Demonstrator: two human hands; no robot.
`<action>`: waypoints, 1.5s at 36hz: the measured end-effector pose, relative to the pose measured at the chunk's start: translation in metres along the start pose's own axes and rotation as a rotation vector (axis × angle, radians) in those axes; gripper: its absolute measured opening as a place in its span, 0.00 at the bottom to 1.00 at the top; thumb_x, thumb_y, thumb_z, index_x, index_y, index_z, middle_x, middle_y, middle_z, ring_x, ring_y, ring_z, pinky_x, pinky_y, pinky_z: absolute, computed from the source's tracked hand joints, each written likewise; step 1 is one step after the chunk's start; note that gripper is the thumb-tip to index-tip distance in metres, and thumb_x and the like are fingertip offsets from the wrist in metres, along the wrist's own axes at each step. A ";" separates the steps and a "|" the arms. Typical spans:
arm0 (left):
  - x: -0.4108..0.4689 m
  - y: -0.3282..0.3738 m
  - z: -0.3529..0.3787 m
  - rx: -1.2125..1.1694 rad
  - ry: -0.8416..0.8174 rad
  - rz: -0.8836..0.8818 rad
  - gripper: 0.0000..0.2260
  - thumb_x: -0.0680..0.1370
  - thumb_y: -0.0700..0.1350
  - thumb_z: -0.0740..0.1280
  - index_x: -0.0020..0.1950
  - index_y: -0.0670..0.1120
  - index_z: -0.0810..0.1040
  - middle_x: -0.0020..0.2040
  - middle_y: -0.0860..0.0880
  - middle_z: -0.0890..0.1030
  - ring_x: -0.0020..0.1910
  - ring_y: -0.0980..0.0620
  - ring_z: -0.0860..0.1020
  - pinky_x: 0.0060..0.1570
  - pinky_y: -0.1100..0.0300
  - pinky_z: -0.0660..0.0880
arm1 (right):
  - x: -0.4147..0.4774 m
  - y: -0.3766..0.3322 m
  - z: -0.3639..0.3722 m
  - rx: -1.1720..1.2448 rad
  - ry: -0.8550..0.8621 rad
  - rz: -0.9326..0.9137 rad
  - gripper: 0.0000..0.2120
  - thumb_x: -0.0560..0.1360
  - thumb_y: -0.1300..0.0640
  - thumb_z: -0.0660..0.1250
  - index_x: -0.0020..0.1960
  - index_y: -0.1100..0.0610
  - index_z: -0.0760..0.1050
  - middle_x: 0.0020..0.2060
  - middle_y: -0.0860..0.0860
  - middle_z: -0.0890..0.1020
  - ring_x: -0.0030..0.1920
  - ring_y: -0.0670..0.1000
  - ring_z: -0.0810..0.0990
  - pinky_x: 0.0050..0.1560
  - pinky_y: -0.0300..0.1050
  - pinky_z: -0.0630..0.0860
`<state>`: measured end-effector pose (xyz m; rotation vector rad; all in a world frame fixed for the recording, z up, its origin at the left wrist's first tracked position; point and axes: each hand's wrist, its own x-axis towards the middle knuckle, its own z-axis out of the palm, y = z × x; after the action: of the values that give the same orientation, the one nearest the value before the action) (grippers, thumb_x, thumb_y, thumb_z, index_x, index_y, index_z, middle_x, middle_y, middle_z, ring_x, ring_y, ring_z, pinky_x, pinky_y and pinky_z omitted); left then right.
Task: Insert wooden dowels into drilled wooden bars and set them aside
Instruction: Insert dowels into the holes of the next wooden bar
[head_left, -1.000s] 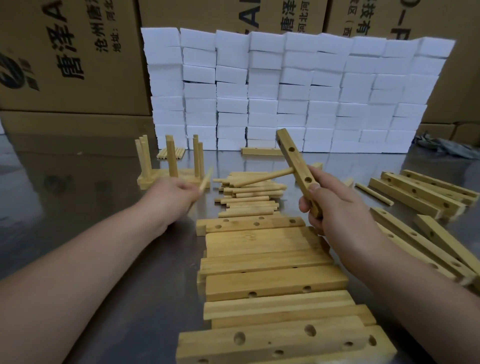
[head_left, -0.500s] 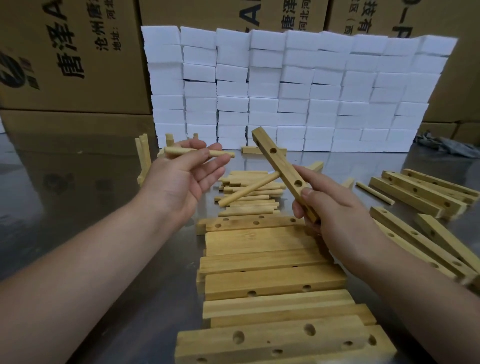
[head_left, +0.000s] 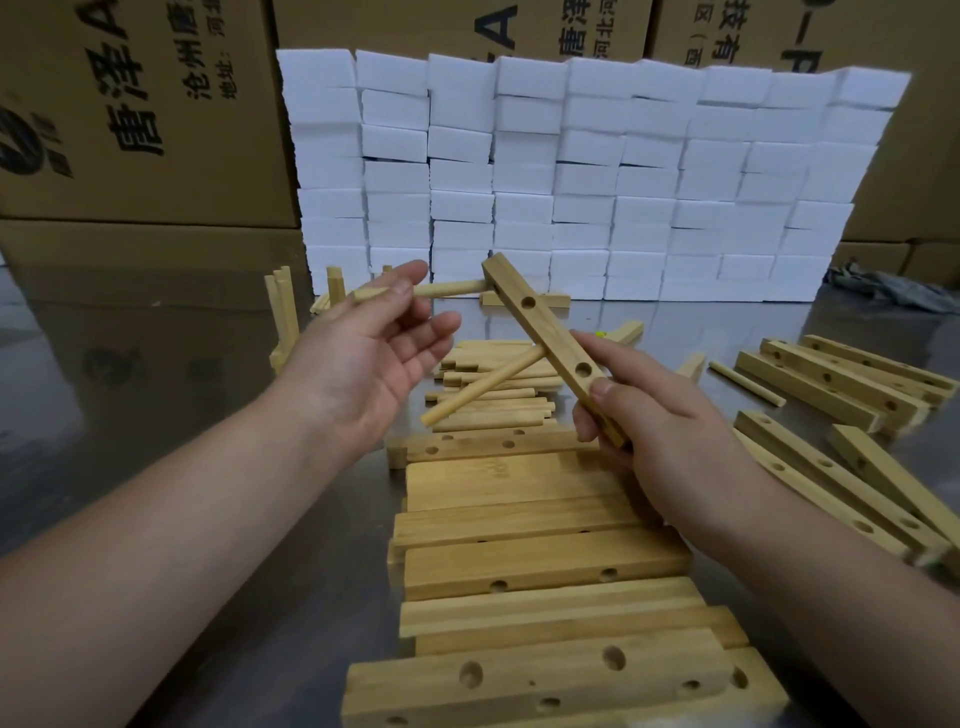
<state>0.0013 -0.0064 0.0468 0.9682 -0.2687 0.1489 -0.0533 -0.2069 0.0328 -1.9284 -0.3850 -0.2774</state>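
Note:
My right hand (head_left: 660, 431) grips the near end of a drilled wooden bar (head_left: 545, 332), held tilted above the table. One dowel (head_left: 483, 387) sticks out of the bar's left side, slanting down. My left hand (head_left: 363, 353) pinches a second dowel (head_left: 452, 289) between thumb and forefinger, its tip touching the bar's far end. A heap of loose dowels (head_left: 498, 410) lies on the table below the bar. Several drilled bars (head_left: 540, 566) are stacked in front of me.
More drilled bars (head_left: 841, 384) lie at the right. Bars with upright dowels (head_left: 283, 317) stand at the back left. A wall of white foam blocks (head_left: 587, 176) and cardboard boxes (head_left: 130, 109) closes off the back of the metal table (head_left: 156, 395).
My left hand lifted a dowel from the pile and carried it right until its tip met the far end of the bar. My right hand tilted the bar slightly leftward.

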 end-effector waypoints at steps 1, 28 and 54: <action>-0.001 0.000 0.000 0.025 -0.005 0.006 0.07 0.79 0.40 0.60 0.51 0.45 0.78 0.32 0.51 0.80 0.37 0.50 0.83 0.36 0.61 0.78 | 0.000 0.000 0.000 0.006 0.004 0.002 0.18 0.80 0.55 0.54 0.65 0.38 0.68 0.32 0.41 0.77 0.31 0.39 0.71 0.39 0.41 0.67; -0.015 -0.006 0.001 0.735 0.017 0.164 0.11 0.78 0.41 0.62 0.53 0.56 0.79 0.27 0.57 0.76 0.26 0.62 0.72 0.29 0.70 0.72 | 0.000 -0.004 -0.006 0.109 0.008 -0.013 0.19 0.79 0.57 0.52 0.54 0.34 0.72 0.28 0.45 0.73 0.28 0.40 0.68 0.28 0.31 0.67; -0.018 -0.002 0.002 1.166 -0.041 0.323 0.10 0.80 0.47 0.58 0.42 0.59 0.75 0.31 0.52 0.70 0.25 0.62 0.66 0.23 0.71 0.64 | -0.003 -0.008 -0.007 0.029 0.055 -0.100 0.14 0.76 0.52 0.58 0.50 0.30 0.71 0.23 0.41 0.72 0.26 0.37 0.70 0.27 0.26 0.66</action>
<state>-0.0162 -0.0087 0.0410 2.0806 -0.3808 0.6248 -0.0597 -0.2112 0.0414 -1.8718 -0.4477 -0.3871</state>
